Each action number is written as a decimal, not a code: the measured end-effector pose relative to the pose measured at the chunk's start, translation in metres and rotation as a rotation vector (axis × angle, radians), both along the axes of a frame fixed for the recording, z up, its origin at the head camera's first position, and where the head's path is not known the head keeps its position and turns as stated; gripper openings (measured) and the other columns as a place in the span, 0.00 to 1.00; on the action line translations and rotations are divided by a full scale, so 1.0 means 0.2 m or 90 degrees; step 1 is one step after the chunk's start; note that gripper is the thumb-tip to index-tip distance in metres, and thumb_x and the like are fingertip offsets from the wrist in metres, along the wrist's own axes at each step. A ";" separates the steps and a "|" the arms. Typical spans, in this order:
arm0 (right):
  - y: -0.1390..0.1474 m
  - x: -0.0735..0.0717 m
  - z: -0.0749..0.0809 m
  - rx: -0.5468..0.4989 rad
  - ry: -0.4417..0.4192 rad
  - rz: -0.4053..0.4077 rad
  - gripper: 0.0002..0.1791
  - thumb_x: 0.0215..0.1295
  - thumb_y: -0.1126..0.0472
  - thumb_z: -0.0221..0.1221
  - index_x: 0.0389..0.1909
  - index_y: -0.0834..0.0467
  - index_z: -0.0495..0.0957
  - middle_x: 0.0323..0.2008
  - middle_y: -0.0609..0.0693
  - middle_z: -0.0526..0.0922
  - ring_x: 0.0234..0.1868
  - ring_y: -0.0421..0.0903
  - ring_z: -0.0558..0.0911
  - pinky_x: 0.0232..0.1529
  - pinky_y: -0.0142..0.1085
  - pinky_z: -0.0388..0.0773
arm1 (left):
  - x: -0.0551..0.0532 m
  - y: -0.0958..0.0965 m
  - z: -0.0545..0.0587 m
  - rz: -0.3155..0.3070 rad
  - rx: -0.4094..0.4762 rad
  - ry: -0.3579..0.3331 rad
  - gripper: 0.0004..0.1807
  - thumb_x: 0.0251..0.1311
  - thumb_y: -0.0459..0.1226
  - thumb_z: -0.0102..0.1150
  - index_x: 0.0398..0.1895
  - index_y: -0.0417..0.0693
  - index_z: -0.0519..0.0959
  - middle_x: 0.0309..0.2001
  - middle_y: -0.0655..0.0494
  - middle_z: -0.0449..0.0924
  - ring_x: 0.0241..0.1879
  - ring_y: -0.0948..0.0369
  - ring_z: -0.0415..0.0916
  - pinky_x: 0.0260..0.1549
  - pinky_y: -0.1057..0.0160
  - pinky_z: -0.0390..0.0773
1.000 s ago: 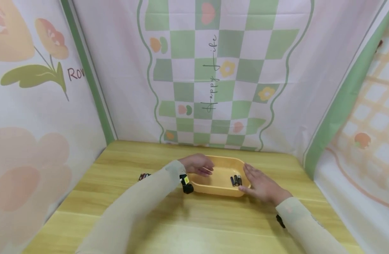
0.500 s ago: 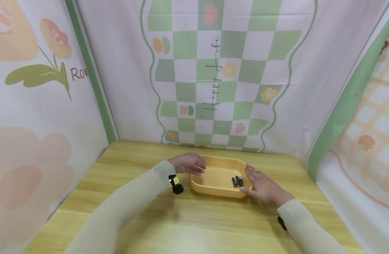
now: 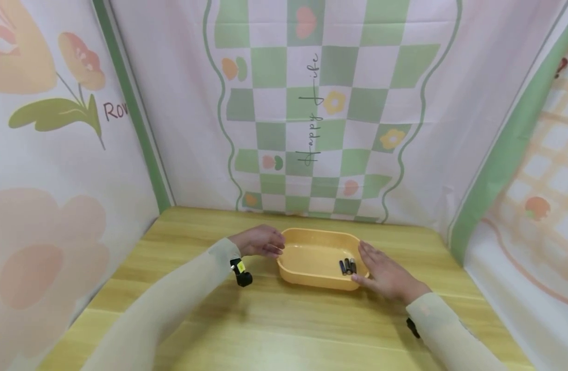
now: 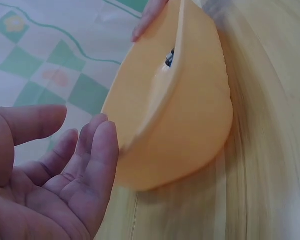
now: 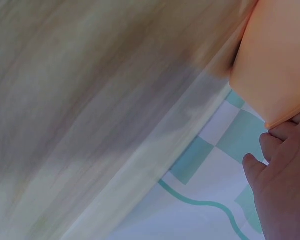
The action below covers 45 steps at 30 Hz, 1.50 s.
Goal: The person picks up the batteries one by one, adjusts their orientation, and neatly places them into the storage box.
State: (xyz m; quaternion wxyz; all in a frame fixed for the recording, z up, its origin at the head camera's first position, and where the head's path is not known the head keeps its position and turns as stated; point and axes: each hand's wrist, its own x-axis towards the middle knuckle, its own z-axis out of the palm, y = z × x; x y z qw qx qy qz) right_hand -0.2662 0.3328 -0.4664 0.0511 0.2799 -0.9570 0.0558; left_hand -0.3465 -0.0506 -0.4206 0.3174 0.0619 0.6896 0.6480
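Note:
A yellow-orange oval plastic tray (image 3: 318, 281) stands on the wooden table. Three small dark batteries (image 3: 347, 266) lie side by side near its right end. My left hand (image 3: 259, 241) is at the tray's left end, its fingertips right by the rim. In the left wrist view the left hand (image 4: 55, 175) has loosely bent fingers and nothing in it. At the opposite end, my right hand (image 3: 388, 273) rests against the tray's right side with extended fingers, the thumb near the front corner. Its fingers also meet the rim in the right wrist view.
The wooden table (image 3: 284, 324) extends in front of the tray. Behind it hangs a green-and-white checked curtain (image 3: 307, 129), with printed cloth walls on both sides. Black wrist cameras (image 3: 242, 274) are strapped on both wrists.
My left hand has moved left, from over the tray's interior to its left end. The small dark items at left, visible one second ago, are now hidden. The right hand stays put.

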 end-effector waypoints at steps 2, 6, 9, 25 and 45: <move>0.00 0.00 0.00 0.002 0.001 0.001 0.49 0.70 0.34 0.46 0.74 0.69 0.45 0.75 0.61 0.42 0.73 0.62 0.49 0.71 0.55 0.50 | 0.00 -0.03 -0.01 0.001 -0.001 0.003 0.09 0.67 0.28 0.52 0.47 0.34 0.72 0.39 0.45 0.77 0.33 0.56 0.79 0.42 0.58 0.84; -0.01 0.01 0.00 -0.003 -0.008 -0.003 0.49 0.71 0.34 0.45 0.73 0.70 0.46 0.75 0.61 0.42 0.73 0.62 0.49 0.71 0.56 0.50 | 0.00 -0.12 -0.03 0.008 -0.006 0.004 0.12 0.66 0.28 0.52 0.51 0.31 0.70 0.44 0.41 0.77 0.35 0.56 0.80 0.48 0.55 0.81; -0.01 0.01 0.00 -0.008 -0.012 -0.004 0.49 0.71 0.34 0.45 0.73 0.70 0.46 0.75 0.62 0.41 0.73 0.62 0.49 0.71 0.56 0.50 | 0.01 -0.19 -0.05 0.014 -0.004 0.006 0.17 0.67 0.28 0.52 0.56 0.28 0.66 0.50 0.35 0.75 0.38 0.54 0.80 0.52 0.52 0.79; -0.02 0.01 0.01 0.007 -0.006 -0.008 0.51 0.70 0.32 0.44 0.73 0.70 0.46 0.75 0.63 0.42 0.74 0.61 0.47 0.71 0.56 0.51 | 0.03 -0.47 -0.11 0.052 -0.011 0.012 0.21 0.68 0.30 0.51 0.60 0.26 0.63 0.53 0.34 0.72 0.43 0.52 0.78 0.55 0.51 0.77; -0.02 0.00 0.03 0.002 -0.017 -0.004 0.50 0.70 0.34 0.45 0.73 0.70 0.46 0.75 0.62 0.41 0.74 0.62 0.47 0.71 0.56 0.50 | 0.03 -0.72 -0.14 0.106 -0.054 0.009 0.20 0.68 0.28 0.50 0.59 0.27 0.64 0.51 0.36 0.73 0.41 0.54 0.78 0.44 0.60 0.82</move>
